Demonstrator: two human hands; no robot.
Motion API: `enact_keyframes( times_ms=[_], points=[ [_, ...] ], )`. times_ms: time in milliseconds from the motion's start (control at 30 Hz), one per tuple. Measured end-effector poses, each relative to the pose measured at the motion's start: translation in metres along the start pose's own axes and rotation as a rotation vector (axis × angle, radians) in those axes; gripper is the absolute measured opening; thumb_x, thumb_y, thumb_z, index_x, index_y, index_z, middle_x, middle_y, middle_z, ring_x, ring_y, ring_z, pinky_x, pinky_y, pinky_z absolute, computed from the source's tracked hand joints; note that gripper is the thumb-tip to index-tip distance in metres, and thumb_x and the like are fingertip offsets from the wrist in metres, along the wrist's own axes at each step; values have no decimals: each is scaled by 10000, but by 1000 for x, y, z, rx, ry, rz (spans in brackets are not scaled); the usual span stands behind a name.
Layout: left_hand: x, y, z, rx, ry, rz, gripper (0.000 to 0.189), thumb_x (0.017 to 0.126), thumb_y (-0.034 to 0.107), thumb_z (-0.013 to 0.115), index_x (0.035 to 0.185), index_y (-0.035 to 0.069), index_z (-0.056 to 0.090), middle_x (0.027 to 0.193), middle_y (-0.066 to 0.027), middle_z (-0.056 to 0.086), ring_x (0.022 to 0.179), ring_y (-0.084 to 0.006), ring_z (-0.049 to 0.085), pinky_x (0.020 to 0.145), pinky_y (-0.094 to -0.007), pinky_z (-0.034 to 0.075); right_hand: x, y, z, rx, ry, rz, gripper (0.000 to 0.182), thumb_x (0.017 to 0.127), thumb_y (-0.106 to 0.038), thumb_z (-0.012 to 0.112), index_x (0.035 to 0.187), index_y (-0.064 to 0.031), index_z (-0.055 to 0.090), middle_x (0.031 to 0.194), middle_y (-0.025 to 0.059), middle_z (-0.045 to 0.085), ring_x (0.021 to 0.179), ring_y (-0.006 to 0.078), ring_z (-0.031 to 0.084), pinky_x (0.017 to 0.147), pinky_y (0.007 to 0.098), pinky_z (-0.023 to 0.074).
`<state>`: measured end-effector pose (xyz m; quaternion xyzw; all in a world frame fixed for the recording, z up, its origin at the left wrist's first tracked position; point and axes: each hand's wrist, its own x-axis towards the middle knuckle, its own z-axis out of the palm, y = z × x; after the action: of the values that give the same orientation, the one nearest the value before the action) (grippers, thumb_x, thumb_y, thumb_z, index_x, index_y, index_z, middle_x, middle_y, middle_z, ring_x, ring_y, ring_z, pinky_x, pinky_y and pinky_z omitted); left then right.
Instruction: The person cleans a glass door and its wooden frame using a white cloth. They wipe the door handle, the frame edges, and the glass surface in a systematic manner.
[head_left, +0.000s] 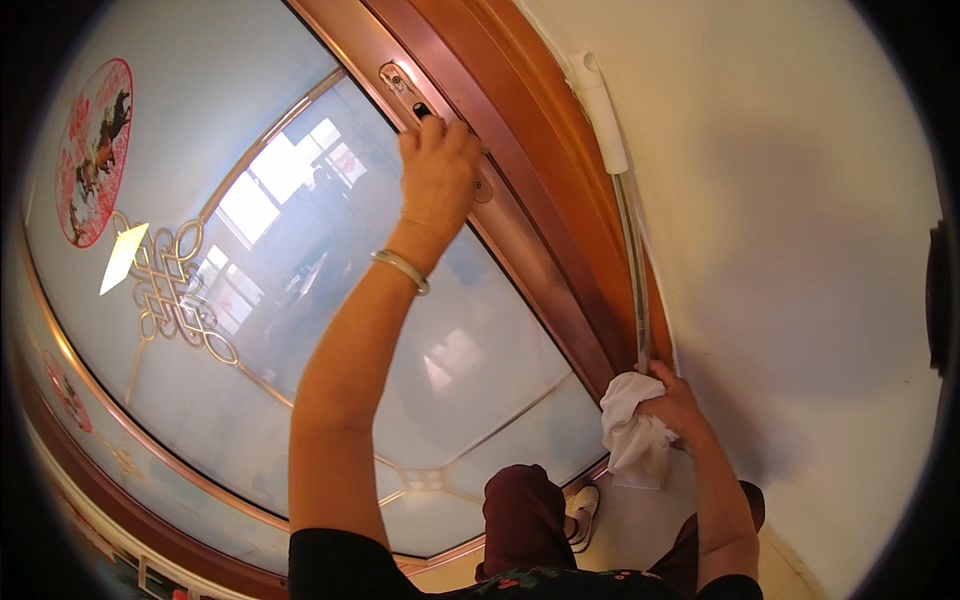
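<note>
My left hand (442, 169), with a bangle (401, 271) on its wrist, is at the recessed pull plate (405, 84) on the copper-coloured frame of a glass sliding door. Its fingertips are bent over the plate, and whether they grip it is hidden. Low on the right, my right hand (671, 405) holds a crumpled white cloth (634, 420) and the lower part of a metal pole (634, 255). The pole has a white plastic handle (602, 120) at its upper end and stands along the door casing.
Frosted glass (480, 360) with gold scrollwork (169, 289) and a round horse picture (94, 154) fills the left. A brown wooden casing (555, 142) borders the pale wall (787, 300) on the right. My knee (525, 510) and shoe (583, 517) are close to the door's bottom edge.
</note>
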<state>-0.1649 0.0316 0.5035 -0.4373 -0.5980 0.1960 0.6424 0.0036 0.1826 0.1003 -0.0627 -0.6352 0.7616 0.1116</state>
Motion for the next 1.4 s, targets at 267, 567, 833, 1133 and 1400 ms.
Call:
enact_keyframes(
  times_ms=[267,567,833,1133,1400],
  points=[
    [54,-39,0,172,165,-223,105,780,107,624,836,126,711,885,-32,574,923,-255,494,776,-415,348,2,7,-1,5,10,-4,731,612,6,793,1299,-90,562,1124,65,655,990,178,624,877,297,496],
    [-12,18,-5,-105,-74,-45,121,720,79,627,811,125,692,905,-16,548,898,-247,486,782,-414,361,-1,1,1,1,17,-41,672,610,36,772,1243,-96,590,1087,60,666,973,180,632,865,303,503],
    [13,-11,11,33,81,-285,128,748,89,598,818,126,698,878,-28,567,909,-262,493,767,-407,370,-18,-16,13,-186,151,-47,566,609,10,764,1146,-93,617,1022,60,695,944,187,655,843,308,509],
    [-76,89,3,-306,-89,-85,139,726,77,609,839,100,688,893,-53,516,894,-259,461,772,-398,376,-10,-2,18,-256,293,-134,446,643,-77,730,1076,-91,625,940,85,709,876,244,681,778,327,517],
    [2,-8,2,-124,163,-370,208,719,26,599,801,170,725,877,-34,565,883,-263,486,765,-404,376,-17,-18,20,-358,211,-61,458,644,-94,741,1086,-100,620,938,88,710,870,253,681,776,340,518]
  ],
)
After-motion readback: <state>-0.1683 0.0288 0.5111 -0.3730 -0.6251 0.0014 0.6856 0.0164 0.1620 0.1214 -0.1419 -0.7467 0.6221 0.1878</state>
